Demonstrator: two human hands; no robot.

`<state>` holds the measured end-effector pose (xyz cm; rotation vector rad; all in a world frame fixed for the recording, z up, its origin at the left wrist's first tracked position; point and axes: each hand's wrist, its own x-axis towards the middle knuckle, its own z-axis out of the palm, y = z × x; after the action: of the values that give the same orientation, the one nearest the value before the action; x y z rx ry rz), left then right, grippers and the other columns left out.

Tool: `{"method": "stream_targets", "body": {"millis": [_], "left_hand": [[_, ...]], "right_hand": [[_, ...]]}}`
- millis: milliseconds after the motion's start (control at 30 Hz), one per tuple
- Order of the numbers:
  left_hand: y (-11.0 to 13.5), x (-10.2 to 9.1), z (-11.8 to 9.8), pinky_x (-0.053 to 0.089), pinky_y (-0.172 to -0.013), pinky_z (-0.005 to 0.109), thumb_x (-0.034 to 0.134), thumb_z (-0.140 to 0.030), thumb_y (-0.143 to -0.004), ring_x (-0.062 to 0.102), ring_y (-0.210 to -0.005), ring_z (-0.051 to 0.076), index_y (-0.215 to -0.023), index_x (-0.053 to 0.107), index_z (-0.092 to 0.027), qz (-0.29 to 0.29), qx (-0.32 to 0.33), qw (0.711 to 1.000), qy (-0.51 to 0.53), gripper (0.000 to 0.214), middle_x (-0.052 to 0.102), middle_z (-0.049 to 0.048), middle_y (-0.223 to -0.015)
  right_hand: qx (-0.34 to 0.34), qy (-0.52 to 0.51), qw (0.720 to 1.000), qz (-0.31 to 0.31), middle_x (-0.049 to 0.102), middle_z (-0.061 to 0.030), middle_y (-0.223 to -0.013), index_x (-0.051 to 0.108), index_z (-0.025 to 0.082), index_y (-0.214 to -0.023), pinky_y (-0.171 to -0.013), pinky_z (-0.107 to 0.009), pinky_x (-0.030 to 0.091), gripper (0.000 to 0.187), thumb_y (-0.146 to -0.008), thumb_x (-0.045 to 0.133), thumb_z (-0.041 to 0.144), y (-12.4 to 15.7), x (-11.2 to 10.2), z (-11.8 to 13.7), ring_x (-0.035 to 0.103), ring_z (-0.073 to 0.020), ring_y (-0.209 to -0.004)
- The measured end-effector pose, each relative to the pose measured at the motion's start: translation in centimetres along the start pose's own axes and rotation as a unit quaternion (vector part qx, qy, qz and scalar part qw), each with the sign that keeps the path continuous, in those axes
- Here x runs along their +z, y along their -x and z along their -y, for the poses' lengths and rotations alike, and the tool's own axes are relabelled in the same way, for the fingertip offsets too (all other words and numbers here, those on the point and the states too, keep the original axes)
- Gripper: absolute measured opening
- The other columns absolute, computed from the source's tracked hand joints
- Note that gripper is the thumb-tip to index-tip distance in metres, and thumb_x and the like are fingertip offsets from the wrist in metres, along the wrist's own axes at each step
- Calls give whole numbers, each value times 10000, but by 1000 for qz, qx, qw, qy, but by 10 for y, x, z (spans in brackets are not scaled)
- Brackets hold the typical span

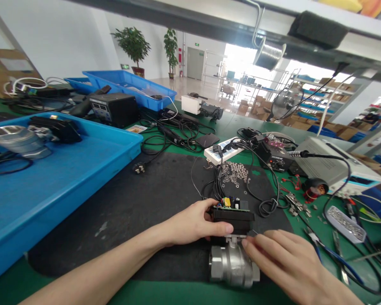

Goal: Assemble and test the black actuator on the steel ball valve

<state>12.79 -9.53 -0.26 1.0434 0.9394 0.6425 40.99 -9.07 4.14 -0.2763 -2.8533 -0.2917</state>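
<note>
A steel ball valve stands on the black mat near the table's front edge. On top of it sits a black actuator box with an open circuit board showing. My left hand grips the left side of that box, thumb along its lower edge. My right hand has its fingertips pinched at the joint between box and valve, on something too small to make out.
A large blue tray fills the left, with a steel fitting in it. Behind the valve lie tangled cables, a pile of small washers, a power strip, a soldering station and pliers at right.
</note>
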Motion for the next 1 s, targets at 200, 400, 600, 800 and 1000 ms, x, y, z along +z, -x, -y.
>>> {"method": "stream_targets", "body": {"millis": [200,400,600,800,1000], "left_hand": [[0,-1,2,534,-640,192,865,-569,-705,690,-932,176,-1244,608,-225,-3,-6,1000,0,688,728,54,-1114],[0,-1,-1,547,-664,203,859,-565,-715,686,-955,179,-1244,600,-210,-3,-6,1000,-11,688,725,59,-1104],[0,-1,1,558,-672,211,858,-575,-707,703,-971,197,-1264,593,-216,2,-10,1000,-5,714,725,81,-1156],[1,-1,0,556,-667,207,842,-589,-719,712,-991,210,-1266,595,-225,1,-10,1000,-17,702,736,82,-1167],[2,-2,0,553,-642,203,838,-623,-700,708,-961,211,-1281,609,-219,-2,1,1000,-21,744,733,92,-1155]], "right_hand": [[276,-101,946,-138,679,-34,-1025,640,226,-1126,-789,-291,511,202,-947,675,140,-1,9,-30,626,-144,-901],[342,-25,938,38,690,-49,-972,761,207,-1002,-784,-345,508,153,-998,627,281,-20,54,-83,639,-205,-936],[367,0,922,126,685,-50,-1000,732,176,-1017,-787,-346,529,228,-1038,562,326,-23,79,-91,649,-189,-933],[374,-13,919,126,676,-56,-981,700,146,-975,-705,-306,497,223,-1024,564,316,-26,77,-98,632,-162,-818],[413,-72,908,-23,628,-12,-888,625,210,-960,-662,-273,491,142,-1016,561,324,-16,40,-51,610,-134,-739]]}}
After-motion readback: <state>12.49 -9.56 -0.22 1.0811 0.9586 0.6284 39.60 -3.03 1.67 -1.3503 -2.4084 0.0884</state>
